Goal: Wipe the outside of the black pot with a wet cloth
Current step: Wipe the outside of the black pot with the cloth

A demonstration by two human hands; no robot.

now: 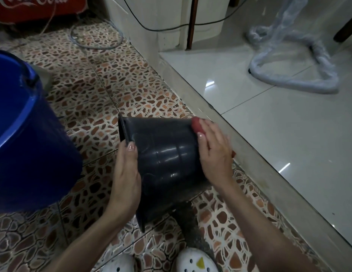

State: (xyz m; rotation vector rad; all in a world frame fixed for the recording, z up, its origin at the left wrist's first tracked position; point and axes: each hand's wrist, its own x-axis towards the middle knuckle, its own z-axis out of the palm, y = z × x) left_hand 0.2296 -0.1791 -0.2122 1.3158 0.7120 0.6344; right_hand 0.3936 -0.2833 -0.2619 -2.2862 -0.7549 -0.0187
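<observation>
Left hand (125, 174) grips the rim end of one black pot (165, 163), held tipped sideways above the patterned floor (104, 91). Right hand (215, 152) presses one red cloth (196, 125) against its base. One blue bucket (24, 138) stands left, contents unseen.

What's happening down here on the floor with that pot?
A person is cleaning a black plastic pot, held on its side above the pebble-patterned tile floor. The left hand grips it near the rim, while the right hand presses a red cloth against its base end. A blue plastic bucket stands to the left.
</observation>
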